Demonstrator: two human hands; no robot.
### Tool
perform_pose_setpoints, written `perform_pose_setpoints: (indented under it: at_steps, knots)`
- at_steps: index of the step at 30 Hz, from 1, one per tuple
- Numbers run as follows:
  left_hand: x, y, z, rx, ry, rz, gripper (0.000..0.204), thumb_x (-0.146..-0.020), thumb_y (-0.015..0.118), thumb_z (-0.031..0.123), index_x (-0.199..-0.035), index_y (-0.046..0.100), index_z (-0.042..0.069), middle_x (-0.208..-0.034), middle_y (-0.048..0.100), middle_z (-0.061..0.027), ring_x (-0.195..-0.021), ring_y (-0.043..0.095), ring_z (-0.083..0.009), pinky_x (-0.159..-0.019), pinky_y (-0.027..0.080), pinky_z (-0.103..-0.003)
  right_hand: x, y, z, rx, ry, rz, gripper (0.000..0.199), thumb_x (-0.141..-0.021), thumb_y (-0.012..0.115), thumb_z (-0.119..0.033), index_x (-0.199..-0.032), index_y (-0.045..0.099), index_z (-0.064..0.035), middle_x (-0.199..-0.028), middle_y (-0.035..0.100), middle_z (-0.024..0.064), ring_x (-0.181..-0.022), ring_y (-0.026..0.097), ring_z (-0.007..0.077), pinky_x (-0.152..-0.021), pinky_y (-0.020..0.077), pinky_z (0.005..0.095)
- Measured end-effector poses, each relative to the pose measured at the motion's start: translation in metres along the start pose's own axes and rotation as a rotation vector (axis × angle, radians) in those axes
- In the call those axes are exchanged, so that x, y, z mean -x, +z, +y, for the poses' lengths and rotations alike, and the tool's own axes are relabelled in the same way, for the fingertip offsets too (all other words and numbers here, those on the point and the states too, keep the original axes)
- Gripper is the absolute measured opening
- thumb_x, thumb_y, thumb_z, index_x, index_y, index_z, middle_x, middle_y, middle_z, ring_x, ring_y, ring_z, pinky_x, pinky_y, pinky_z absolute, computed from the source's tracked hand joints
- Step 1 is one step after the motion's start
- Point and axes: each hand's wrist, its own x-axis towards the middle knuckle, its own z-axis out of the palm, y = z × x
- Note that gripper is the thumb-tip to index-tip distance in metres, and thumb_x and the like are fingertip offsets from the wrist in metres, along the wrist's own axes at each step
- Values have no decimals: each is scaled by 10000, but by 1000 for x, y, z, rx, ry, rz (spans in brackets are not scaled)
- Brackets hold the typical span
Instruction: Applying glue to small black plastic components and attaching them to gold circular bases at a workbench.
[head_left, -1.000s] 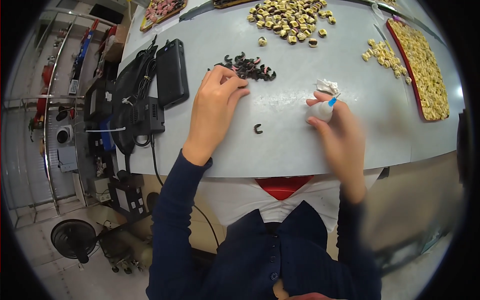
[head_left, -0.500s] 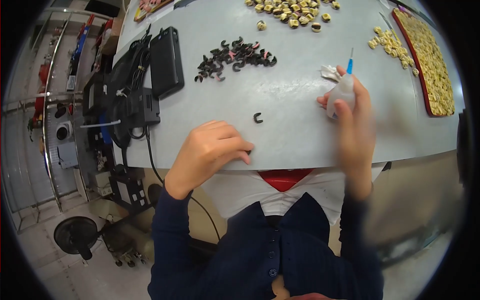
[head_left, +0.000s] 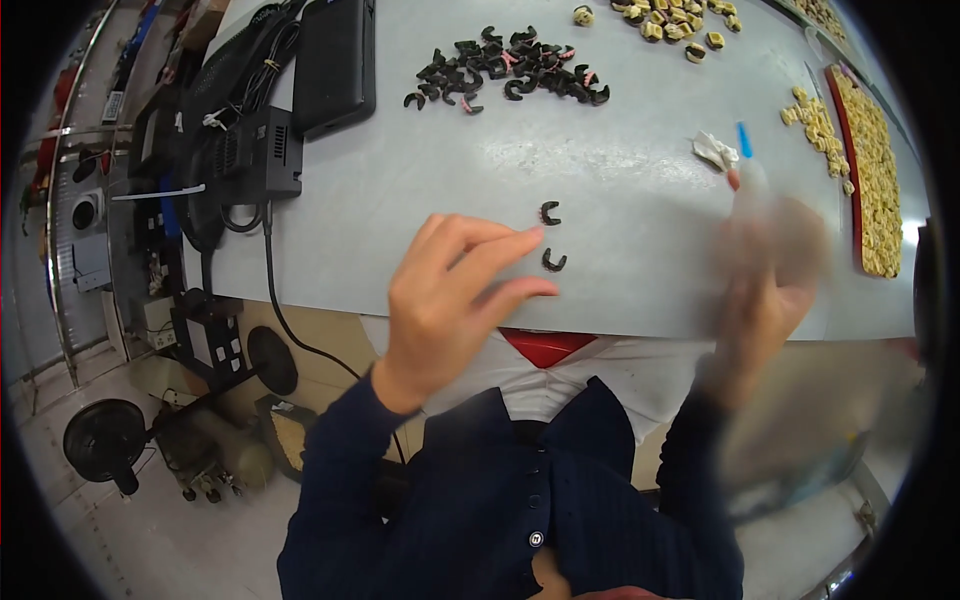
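My left hand [head_left: 440, 295] hovers over the near part of the table with thumb and fingers apart, holding nothing visible. Just right of its fingertips lie two small black U-shaped pieces, a far one [head_left: 546, 213] and a near one [head_left: 554, 265]. My right hand [head_left: 768, 270], smeared by motion, grips a translucent squeeze bottle [head_left: 750, 190] whose blue needle tip [head_left: 744, 140] points away from me. Beside the tip sits a crumpled white tissue [head_left: 714, 152]. Farther off is a pile of similar black curved pieces [head_left: 547, 80], some with pink parts.
A black box-shaped device [head_left: 334, 70] and a black adapter [head_left: 272, 152] with cables occupy the table's left side. Yellow-and-dark pieces [head_left: 652, 31] lie at the far side. At right, loose yellowish pieces [head_left: 818, 130] lie beside a red-rimmed tray [head_left: 846, 150] full of them.
My left hand has opened and lifted off the table, leaving a second U-shaped piece beside the first. My right hand has moved right with the bottle. The whole view has shifted.
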Motion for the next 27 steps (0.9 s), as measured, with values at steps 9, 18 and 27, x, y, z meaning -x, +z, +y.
perform_pose_setpoints:
  at_steps: [9,18,27]
  knots:
    - [6,22,5,-27,-66,44,411,-606,838,-27,-987,699,42,-851,675,-64,-793,597,-200,-681,472,-294,6,-1,0,-182,86,-105,447,-854,727,-298,-1111,513,-1,-1105,643,231,-871,614,157,-704,477,222]
    - [8,28,1,22,-119,103,619,-559,869,-25,-1127,628,23,-841,736,-55,-828,573,-169,-705,477,-274,23,22,-15,-66,156,-228,299,-818,685,1,-1048,494,8,-942,685,254,-533,530,81,-505,436,180]
    - [10,30,1,-13,-128,117,610,-531,880,-14,-1092,643,18,-834,737,-47,-812,525,-175,-681,463,-268,23,28,-14,-88,149,-263,335,-778,694,75,-1043,495,23,-932,682,267,-561,552,90,-510,447,192]
